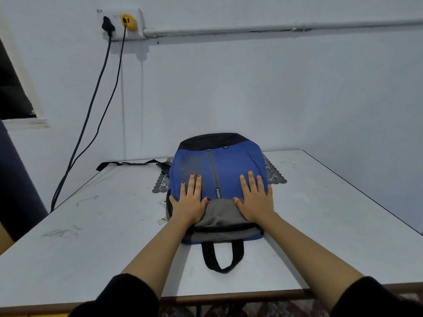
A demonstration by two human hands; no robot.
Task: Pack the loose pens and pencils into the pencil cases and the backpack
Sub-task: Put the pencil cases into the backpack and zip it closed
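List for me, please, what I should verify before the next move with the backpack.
1. Backpack lies flat on table: ok.
2. Left hand holds nothing, flat on backpack: ok.
3. Right hand holds nothing, flat on backpack: ok.
4. Front zip open for packing: not ok, looks closed.
5. Anything to pack in view: not ok, none seen.
6. What is inside the backpack: cannot tell.

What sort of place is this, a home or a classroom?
Most likely a plain room in a home, though I can't be sure: a scuffed white table against a bare painted wall, a wall socket with exposed conduit, and a backpack lying on a lace mat.
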